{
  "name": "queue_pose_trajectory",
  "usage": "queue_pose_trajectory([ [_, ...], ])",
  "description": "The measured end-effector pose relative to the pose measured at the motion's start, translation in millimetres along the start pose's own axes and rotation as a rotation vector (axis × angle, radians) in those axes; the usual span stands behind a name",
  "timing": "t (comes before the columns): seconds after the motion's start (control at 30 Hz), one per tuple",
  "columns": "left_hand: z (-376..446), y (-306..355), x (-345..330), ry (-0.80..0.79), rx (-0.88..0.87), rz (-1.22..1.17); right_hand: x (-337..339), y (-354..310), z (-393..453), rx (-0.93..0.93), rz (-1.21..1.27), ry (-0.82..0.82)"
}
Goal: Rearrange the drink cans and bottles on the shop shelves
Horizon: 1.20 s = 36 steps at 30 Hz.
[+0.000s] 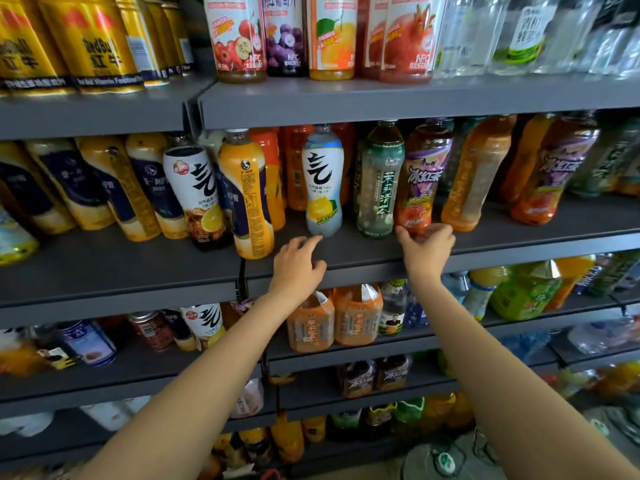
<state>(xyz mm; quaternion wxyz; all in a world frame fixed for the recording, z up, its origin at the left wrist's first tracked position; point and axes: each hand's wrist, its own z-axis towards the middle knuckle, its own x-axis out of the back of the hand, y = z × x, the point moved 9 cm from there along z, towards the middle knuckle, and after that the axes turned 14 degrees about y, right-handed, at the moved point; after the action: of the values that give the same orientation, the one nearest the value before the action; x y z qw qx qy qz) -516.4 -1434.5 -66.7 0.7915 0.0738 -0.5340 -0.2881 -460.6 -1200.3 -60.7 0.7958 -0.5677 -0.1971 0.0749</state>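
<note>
On the grey metal shelf [363, 252], both hands reach toward smooth, waisted plastic bottles.

Dark grey metal shelving [381, 102] fills the view, several tiers, two bays meeting at an upright seam [190, 112] left of centre. Matte boards, flat front lips. Even soft light. Grey floor [491, 455] patch at bottom right, blurred clutter on it.

Matt grey metal shelf [346, 251]; glossy metal gold cans [93, 46]; clear, smooth plastic water bottles [519, 32]; translucent plastic white-labelled bottle [322, 180] with glossy printed film label; shiny-wrapped green tea bottle [379, 181].
</note>
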Motion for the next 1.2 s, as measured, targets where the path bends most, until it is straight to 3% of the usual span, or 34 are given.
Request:
queue_pose_trajectory([
  [0.33,6,-9,-2,-0.085,0.081,-0.136,-36,5,45,-0.069,0.004,-0.127],
  [0.47,7,-3,0,0.026,0.075,-0.048,-22,-1,45,-0.002,0.001,-0.115],
  [0.57,5,10,7,0.187,0.06,-0.184,-1,-3,44,0.121,-0.035,-0.099],
  [0.83,16,130,8,0.369,-0.324,-0.271,32,10,78,0.37,-0.006,-0.289],
  [1.03,39,220,-36,0.531,-0.254,-0.305,65,33,133,0.522,0.086,-0.51],
  [1.2,46,280,-83,0.537,-0.243,-0.263,111,68,206,0.538,0.082,-0.532],
])
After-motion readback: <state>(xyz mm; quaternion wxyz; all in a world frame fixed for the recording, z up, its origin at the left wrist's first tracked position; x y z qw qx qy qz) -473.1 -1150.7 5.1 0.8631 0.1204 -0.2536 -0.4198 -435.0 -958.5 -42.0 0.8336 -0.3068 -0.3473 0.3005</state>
